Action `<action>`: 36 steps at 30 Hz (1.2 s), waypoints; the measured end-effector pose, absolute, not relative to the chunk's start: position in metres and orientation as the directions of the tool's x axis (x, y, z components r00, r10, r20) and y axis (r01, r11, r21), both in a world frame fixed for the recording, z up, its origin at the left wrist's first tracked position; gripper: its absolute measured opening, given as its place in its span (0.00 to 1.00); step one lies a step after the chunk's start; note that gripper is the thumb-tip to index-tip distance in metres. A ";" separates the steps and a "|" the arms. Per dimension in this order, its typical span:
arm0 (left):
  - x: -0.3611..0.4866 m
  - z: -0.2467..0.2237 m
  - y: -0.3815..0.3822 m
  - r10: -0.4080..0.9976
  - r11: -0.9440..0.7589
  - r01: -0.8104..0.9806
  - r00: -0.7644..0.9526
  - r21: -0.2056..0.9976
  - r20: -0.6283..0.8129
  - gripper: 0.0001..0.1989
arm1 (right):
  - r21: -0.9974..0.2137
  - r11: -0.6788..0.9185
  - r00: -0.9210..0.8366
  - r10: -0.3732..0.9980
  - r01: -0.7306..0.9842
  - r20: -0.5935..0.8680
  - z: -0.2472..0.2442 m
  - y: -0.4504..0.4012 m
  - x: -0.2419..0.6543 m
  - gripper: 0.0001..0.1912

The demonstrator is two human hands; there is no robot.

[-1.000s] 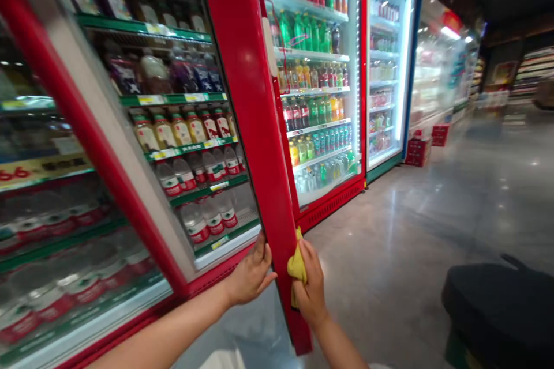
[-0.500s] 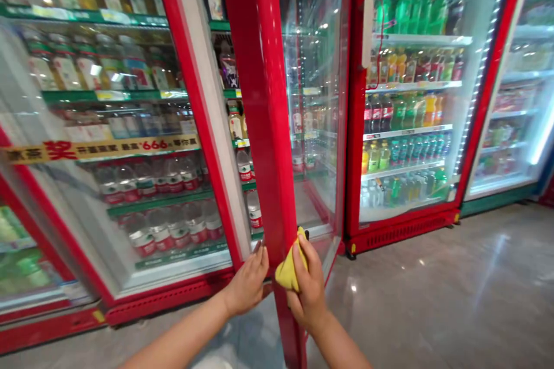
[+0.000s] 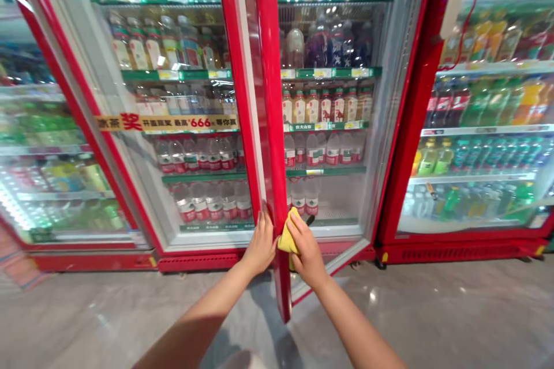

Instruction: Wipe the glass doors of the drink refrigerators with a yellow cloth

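Observation:
A red-framed glass cooler door (image 3: 272, 127) stands swung out, edge-on in front of me. My left hand (image 3: 259, 245) rests against the left side of its red frame, fingers stretched out and pointing up, with nothing held in them. On the right side of the same frame, my right hand (image 3: 306, 247) is closed on a yellow cloth (image 3: 287, 240) and presses it to the door edge. A small dark piece (image 3: 310, 220) sticks out just above the right hand; I cannot make out what it is. The right palm is hidden.
Behind the door, shelves hold water bottles (image 3: 214, 207) and juice bottles (image 3: 325, 106). Another red cooler (image 3: 467, 245) stands to the right, one more (image 3: 95, 259) to the left. A promotional strip (image 3: 168, 123) crosses the left glass. The grey floor (image 3: 389, 311) is shiny.
My view has turned so the door appears more edge-on and the shelves behind it show more. Both hands stay at the door frame, the right still holding the yellow cloth.

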State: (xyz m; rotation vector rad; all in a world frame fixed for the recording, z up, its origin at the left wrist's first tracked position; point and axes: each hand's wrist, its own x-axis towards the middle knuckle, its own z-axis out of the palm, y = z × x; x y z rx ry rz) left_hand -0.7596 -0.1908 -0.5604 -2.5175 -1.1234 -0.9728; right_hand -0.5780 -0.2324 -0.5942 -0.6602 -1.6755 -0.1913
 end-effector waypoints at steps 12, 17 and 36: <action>-0.788 -0.530 -0.083 0.500 -0.417 0.842 0.527 -0.342 0.687 0.46 | -0.169 0.626 -0.067 0.336 0.762 0.939 -0.585 -0.092 -0.583 0.25; -0.793 -0.518 -0.037 0.539 -0.438 0.809 0.586 -0.392 0.605 0.39 | -0.083 0.533 -0.244 0.514 0.842 0.822 -0.594 -0.036 -0.593 0.25; -0.822 -0.535 0.034 0.467 -0.584 0.717 0.680 -0.381 0.565 0.38 | 0.105 0.451 -0.357 0.520 0.886 0.776 -0.638 0.018 -0.596 0.34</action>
